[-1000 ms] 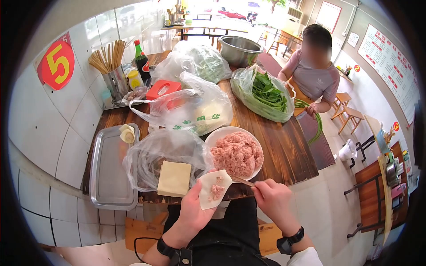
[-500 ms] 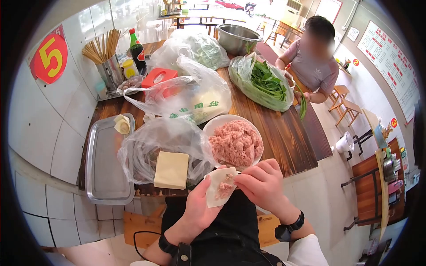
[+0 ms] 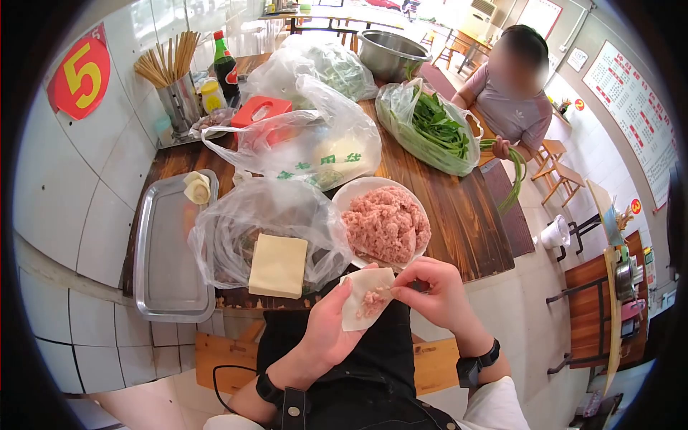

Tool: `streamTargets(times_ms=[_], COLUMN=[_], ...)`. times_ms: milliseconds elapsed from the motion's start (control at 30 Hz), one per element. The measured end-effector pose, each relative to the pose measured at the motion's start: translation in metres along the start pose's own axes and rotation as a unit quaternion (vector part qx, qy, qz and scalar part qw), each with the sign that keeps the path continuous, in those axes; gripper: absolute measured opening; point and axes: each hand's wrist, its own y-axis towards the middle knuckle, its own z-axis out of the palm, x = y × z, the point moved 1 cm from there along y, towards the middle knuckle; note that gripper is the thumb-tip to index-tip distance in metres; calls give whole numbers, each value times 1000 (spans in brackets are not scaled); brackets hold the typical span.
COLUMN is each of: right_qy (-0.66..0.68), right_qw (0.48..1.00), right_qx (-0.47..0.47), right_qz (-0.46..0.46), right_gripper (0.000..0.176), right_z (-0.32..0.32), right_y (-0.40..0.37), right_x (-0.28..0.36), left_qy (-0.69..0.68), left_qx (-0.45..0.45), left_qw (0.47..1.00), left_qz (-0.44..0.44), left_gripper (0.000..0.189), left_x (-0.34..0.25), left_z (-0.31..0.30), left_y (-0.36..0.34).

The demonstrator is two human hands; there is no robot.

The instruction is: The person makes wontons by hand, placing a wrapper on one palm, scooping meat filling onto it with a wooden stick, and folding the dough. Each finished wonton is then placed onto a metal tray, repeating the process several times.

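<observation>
Wrapper sheet [image 3: 365, 283], pale and thin, lies in the left hand [image 3: 328, 326], just in front of the near edge of the worktop [image 3: 459, 222] and close to the white plate [image 3: 341, 199]. That hand is clamped on the sheet, thumb over its left edge and fingers behind. A small dab of minced meat [image 3: 373, 302] sits on it, towards its right side. The right hand [image 3: 436, 292] has thumb and fingers together at the sheet's right edge; whether they pinch that edge or a thin tool cannot be told.

The step in hand looks to be laying filling on 1 sheet. The next move seems to call for the left hand to hold the sheet flat while the right keeps the meat clear of the edges.

On the plate is a large mound of mince [image 3: 387, 226]. To its left, a square stack of sheets [image 3: 279, 265] lies at the front of a clear bag [image 3: 222, 251]; farther left, a metal tray [image 3: 175, 276] holds 1 pale folded piece [image 3: 197, 188] at its far end.
</observation>
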Motion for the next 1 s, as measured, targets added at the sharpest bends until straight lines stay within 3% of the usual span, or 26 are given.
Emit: streamTargets(times_ms=[33, 67, 133, 233, 467, 633, 767, 900, 967, 1000], right_qy=[106, 105, 269, 195, 194, 269, 295, 399, 575, 602], right_qw=[987, 988, 942, 965, 961, 936, 934, 891, 787, 768], right_qx=[35, 35, 60, 43, 12, 10, 11, -39, -24, -37], right_qz=[111, 111, 190, 172, 196, 229, 200, 214, 223, 215], right_gripper=[12, 12, 8, 8, 7, 8, 8, 6, 7, 6], right_z=[0, 0, 2, 7, 4, -1, -8, -26, -40, -46], right_y=[-1, -1, -2, -5, -10, -11, -9, -5, -9, -11], right_x=[-2, -2, -3, -6, -22, -16, -11, -19, -32, -39], left_qy=[0, 0, -28, -43, -68, -97, -104, -90, -74, -82], left_qx=[-4, -2, 10, 10, -6, 1, 14, 12, 22, 21], left_qw=[1000, 1000, 1000, 999, 998, 995, 994, 996, 997, 996], left_qz=[-3, -3, -4, -2, 18, 9, -3, 16, 8, 22], left_gripper=[49, 49, 49, 49, 48, 47, 47, 49, 50, 50], left_x=[0, 0, 2, 3, -3, 2, 5, 2, 2, 2], left_z=[0, -1, -3, -3, -1, -2, 0, 5, 4, 3], left_y=[0, 2, 3, 3, 2, 4, 4, 0, -1, -2])
